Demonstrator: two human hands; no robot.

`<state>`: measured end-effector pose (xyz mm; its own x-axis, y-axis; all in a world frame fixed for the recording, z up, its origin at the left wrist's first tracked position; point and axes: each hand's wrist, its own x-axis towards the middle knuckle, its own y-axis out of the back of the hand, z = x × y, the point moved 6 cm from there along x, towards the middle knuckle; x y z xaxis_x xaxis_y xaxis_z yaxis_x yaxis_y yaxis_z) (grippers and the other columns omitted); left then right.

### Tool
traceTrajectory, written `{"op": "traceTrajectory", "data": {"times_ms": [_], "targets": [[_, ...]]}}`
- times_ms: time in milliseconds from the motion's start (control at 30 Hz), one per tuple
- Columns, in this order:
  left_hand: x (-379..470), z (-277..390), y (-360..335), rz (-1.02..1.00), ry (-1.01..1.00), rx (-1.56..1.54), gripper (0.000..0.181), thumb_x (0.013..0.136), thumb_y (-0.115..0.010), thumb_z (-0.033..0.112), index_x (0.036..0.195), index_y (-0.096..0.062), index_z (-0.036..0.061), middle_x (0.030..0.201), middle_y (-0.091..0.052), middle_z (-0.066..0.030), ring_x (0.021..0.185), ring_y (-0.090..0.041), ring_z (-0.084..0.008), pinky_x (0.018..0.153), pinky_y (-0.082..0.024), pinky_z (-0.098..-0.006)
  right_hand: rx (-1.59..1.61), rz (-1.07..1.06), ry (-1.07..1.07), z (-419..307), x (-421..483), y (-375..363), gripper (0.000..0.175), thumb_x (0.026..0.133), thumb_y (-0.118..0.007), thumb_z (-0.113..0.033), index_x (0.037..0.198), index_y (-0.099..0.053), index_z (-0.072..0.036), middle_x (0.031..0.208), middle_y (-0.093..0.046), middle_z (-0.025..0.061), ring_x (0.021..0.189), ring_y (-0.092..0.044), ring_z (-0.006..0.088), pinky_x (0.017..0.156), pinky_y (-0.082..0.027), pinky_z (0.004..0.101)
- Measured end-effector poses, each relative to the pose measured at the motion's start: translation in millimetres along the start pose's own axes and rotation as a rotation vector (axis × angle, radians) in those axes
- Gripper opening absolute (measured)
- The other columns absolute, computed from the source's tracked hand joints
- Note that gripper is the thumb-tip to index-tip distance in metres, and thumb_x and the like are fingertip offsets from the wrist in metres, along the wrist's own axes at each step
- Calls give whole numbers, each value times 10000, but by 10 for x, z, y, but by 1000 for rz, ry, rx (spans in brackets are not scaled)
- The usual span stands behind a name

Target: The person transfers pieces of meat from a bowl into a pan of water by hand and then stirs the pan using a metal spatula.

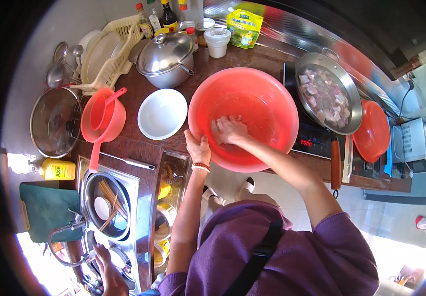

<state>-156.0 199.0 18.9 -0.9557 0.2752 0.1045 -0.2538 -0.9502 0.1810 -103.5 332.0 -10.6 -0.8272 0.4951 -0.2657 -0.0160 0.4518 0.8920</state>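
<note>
My left hand (pixel 199 150) grips the near-left rim of a large red plastic basin (pixel 285 111), thumb on the inside. A beaded bracelet is on that wrist. Inside the basin, my right hand (pixel 232 129) presses a pale, crumpled cloth (pixel 217 136) against the lower left of the interior; the fingers partly hide it. Shallow water (pixel 250 107) seems to lie on the basin's bottom. Left of the basin stands a white bowl (pixel 162 114). To its right, a steel frying pan (pixel 353 92) with pale meat pieces (pixel 326 98) in liquid sits on an induction cooker (pixel 305 142).
At lower left, another person's hand (pixel 105 264) is by the sink faucet (pixel 78 223). A metal bowl (pixel 88 199) in the sink holds chopsticks. A lidded pot (pixel 166 61), red colander (pixel 116 122) and dish rack (pixel 124 51) stand left. The pan's handle (pixel 335 162) juts over the counter edge.
</note>
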Motion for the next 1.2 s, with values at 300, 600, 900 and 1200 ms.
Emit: {"op": "traceTrajectory", "data": {"times_ms": [300, 600, 900, 1200], "targets": [[42, -276, 11, -37, 33, -92, 336, 683, -521, -59, 998, -406, -31, 887, -552, -189, 842, -552, -278, 771, -416, -334, -29, -67, 92, -167, -37, -181, 206, 789, -473, -263, 866, -563, -94, 773, -595, 150, 822, -588, 320, 679, -468, 431], [32, -249, -6, -82, 93, -87, 335, 692, -513, -80, 1002, -406, -12, 932, -526, -135, 875, -517, -224, 799, -393, -295, 179, -78, 1, 203, -384, 437, 106, 672, -563, -159, 733, -625, -98, 753, -611, 146, 775, -595, 315, 657, -475, 419], [55, -300, -48, -87, 37, -199, 352, 697, -514, -88, 1022, -397, -24, 960, -520, -137, 887, -510, -224, 810, -392, -294, 253, -7, 117, 279, -498, 468, 91, 676, -529, -105, 666, -567, -23, 625, -579, 161, 617, -586, 285, 537, -442, 398], [36, -275, -14, -115, 85, -240, 327, 713, -486, -108, 1012, -397, -11, 979, -508, -117, 915, -491, -195, 814, -382, -273, 1062, -38, -123, 963, -715, 1463, 298, 628, -518, 3, 918, -585, -15, 747, -605, 66, 494, -546, 111, 375, -414, 222]]}}
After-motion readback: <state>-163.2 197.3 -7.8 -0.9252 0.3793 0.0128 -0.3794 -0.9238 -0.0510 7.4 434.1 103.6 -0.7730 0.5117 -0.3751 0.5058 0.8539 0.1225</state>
